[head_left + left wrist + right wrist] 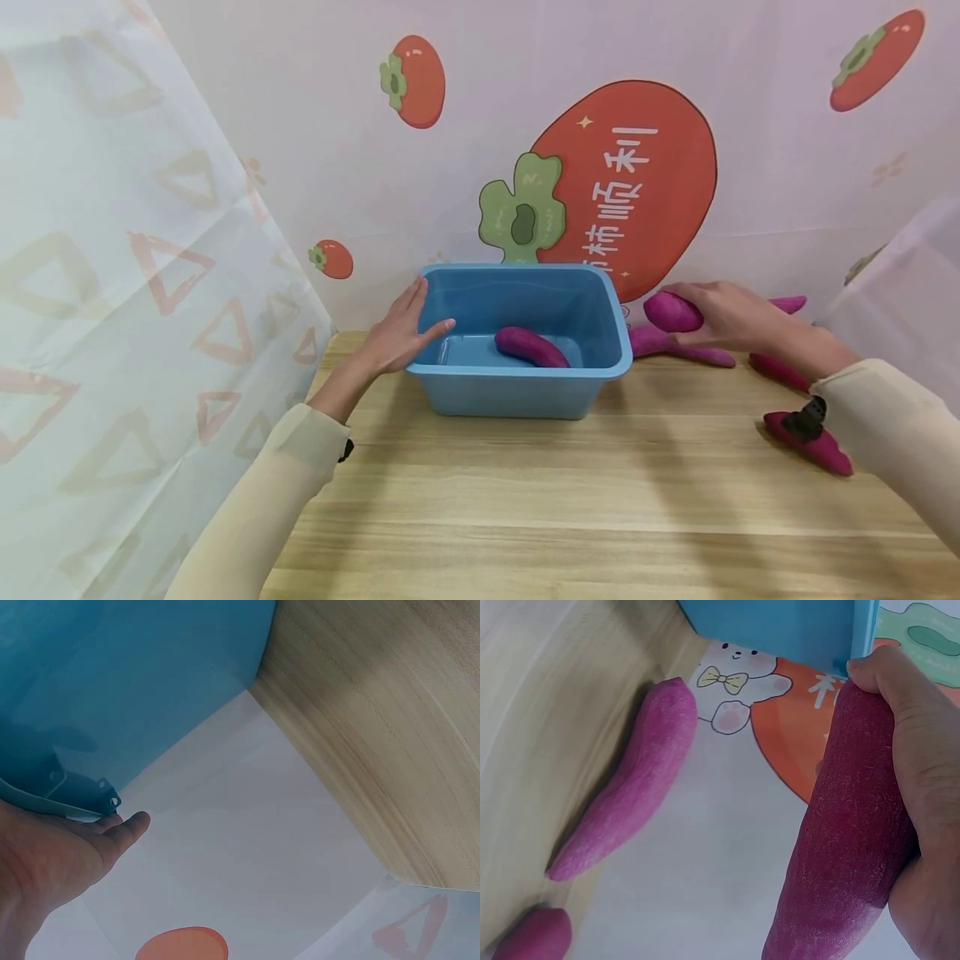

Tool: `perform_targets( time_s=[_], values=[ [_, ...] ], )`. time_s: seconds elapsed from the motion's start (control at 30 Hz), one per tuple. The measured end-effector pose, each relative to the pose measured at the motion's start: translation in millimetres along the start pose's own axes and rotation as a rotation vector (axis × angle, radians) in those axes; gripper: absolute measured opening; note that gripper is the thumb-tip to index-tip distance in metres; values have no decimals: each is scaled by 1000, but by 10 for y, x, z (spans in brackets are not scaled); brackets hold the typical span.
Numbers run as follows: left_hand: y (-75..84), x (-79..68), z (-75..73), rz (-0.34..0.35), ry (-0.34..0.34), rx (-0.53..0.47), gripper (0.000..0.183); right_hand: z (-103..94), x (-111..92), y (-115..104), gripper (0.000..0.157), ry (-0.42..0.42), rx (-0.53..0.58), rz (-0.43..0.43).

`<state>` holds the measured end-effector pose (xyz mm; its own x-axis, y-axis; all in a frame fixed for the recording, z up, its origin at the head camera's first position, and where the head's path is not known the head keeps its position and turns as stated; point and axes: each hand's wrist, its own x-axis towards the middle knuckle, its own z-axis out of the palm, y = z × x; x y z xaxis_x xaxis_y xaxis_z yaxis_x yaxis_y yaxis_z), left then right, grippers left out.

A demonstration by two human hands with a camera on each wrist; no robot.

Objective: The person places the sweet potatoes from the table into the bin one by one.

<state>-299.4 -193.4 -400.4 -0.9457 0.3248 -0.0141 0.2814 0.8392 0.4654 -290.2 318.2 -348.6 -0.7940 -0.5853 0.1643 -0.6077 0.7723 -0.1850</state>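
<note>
My right hand [731,318] grips a long purple sweet potato [672,312] just right of a blue plastic bin [517,372], above the table. In the right wrist view the thumb and palm lie along one side of this sweet potato [847,825]; most of the other fingers are hidden behind it. My left hand [397,333] rests on the bin's left rim, fingers straight and thumb over the edge. From the left wrist the hand [67,855] shows against the bin's rim. One curved purple sweet potato [532,347] lies on the bin's floor.
Beneath the right hand a sweet potato [634,784] lies on the wooden table [525,500]. Two more, one farther back [780,370] and one nearer [817,450], lie under the right forearm. A printed persimmon cloth [360,167] hangs behind, with sheets at both sides.
</note>
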Motion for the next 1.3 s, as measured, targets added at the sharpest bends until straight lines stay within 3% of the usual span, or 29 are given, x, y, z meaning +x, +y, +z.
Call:
perform_targets(
  time_s=[0.47,1.3],
  values=[
    [-8,-4,14,5,12,-4,102,-89,158,-128,80,-13,15,12],
    [-9,2,17,1,10,-7,104,-165,360,-359,75,-13,-5,-30]
  ],
)
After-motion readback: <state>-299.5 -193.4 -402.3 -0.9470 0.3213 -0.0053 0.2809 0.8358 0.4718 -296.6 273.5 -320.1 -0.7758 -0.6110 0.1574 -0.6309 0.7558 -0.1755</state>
